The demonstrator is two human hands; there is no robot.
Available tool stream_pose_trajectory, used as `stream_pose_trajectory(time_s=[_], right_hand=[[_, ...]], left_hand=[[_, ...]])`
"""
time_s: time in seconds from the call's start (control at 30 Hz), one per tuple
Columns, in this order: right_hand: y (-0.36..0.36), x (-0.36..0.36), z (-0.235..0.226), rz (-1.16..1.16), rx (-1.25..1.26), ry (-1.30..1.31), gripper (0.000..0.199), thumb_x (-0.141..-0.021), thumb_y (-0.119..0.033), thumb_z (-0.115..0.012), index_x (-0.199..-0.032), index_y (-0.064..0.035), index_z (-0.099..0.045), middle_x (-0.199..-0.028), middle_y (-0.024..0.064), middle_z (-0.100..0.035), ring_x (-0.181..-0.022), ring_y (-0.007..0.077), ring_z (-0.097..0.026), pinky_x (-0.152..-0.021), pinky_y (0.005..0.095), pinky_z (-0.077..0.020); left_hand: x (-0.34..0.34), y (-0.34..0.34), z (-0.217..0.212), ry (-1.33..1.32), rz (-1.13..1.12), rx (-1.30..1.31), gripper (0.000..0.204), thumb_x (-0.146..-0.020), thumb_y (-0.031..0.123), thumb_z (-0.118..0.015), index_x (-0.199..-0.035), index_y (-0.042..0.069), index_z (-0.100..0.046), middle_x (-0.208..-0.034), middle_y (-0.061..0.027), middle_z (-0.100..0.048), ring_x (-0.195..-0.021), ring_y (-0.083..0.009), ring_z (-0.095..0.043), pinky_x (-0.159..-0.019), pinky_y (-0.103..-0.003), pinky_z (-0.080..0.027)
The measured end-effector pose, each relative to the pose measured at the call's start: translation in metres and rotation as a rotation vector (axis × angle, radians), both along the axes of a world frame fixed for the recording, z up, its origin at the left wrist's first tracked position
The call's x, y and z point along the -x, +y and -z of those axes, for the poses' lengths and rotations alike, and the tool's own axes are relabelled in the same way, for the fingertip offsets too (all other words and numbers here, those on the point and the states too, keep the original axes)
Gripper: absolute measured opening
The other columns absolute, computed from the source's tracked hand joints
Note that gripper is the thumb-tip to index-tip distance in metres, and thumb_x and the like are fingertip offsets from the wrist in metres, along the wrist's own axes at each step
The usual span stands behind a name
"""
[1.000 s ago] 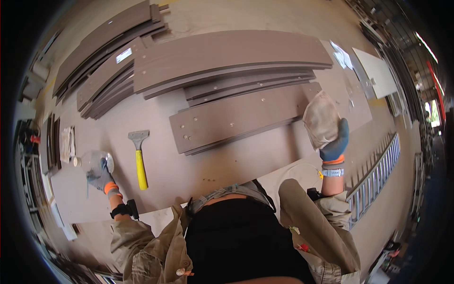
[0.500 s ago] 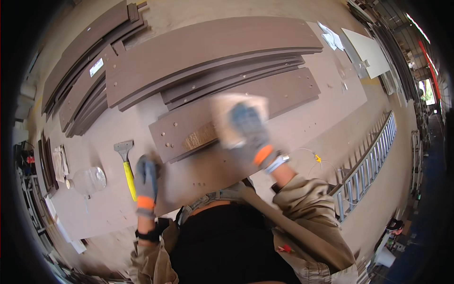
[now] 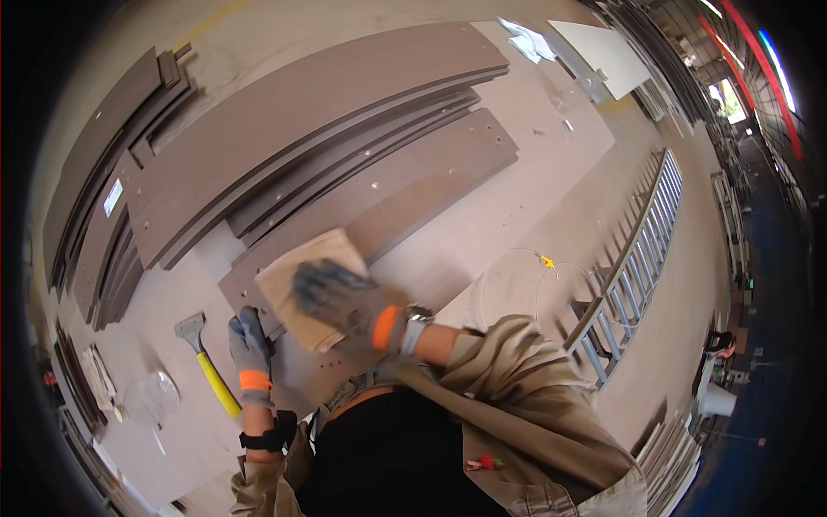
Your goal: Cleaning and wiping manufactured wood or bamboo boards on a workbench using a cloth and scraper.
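A folded tan cloth point(image 3: 303, 320) lies over the near left part of a long brown board point(image 3: 413, 202) with small round holes. My right hand point(image 3: 332, 297), in a grey and dark glove with an orange cuff, presses on the cloth and holds it; its fingers are a little blurred. At the board's near left end, my left hand point(image 3: 250, 345), gloved the same way, rests with fingers stretched out against or just beside the corner. Left of that hand, a scraper point(image 3: 211, 370) with a yellow handle and a wide metal head lies on the table.
Brown boards point(image 3: 327, 95) are stacked beyond, with more boards point(image 3: 112, 164) at far left. A clear plastic bottle point(image 3: 151, 398) lies left on the pale tabletop point(image 3: 422, 284). White cloths point(image 3: 525, 41) lie at the far end. A ladder point(image 3: 637, 267) and a thin cable point(image 3: 546, 261) are at right.
My right hand has swept the cloth left and toward me along the board. My left hand stays near the board's end. The whole view has shifted and turned.
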State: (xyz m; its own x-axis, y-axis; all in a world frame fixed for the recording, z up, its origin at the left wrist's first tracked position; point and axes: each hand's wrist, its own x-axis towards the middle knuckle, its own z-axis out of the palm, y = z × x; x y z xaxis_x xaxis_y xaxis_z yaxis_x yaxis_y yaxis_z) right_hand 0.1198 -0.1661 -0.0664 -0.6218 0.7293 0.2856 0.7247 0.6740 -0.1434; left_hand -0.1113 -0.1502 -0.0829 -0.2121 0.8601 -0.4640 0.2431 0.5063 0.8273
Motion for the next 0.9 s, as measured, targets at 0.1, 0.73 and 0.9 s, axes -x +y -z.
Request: stream_pose_trajectory(time_s=[0.1,0.73,0.9], right_hand=[[0.026,-0.077,-0.029,0.353,0.172,-0.161,0.061,-0.079,-0.031,-0.051,-0.129,0.0035,-0.041,-0.137,0.0203,-0.038,-0.132,0.0327,-0.030,-0.111,0.0429,-0.0211],[0.003,-0.101,-0.002,0.266,0.063,-0.081,0.069,-0.079,-0.041,-0.056,-0.133,-0.0008,-0.039,-0.134,0.0204,-0.040,-0.133,0.0368,-0.027,-0.112,0.0463,-0.0155],[0.045,-0.245,0.011,0.914,0.099,-0.176,0.070,-0.083,-0.039,-0.044,-0.139,0.0011,-0.029,-0.144,0.0209,-0.028,-0.135,0.0365,-0.022,-0.111,0.0474,-0.0154]], left_hand=[[0.001,-0.005,-0.005,0.026,-0.047,-0.035,0.036,-0.093,0.044,-0.047,-0.082,0.010,-0.046,-0.062,-0.0008,-0.044,-0.049,-0.0098,-0.044,-0.042,-0.025,-0.036],[0.020,-0.004,0.023,0.053,0.052,-0.105,0.039,-0.095,0.048,-0.040,-0.103,0.012,-0.052,-0.077,-0.0004,-0.052,-0.051,-0.0095,-0.045,-0.042,-0.023,-0.039],[0.012,-0.010,0.017,0.078,-0.067,-0.103,0.037,-0.095,0.048,-0.040,-0.097,0.012,-0.051,-0.075,-0.0011,-0.051,-0.051,-0.0099,-0.045,-0.042,-0.024,-0.040]])
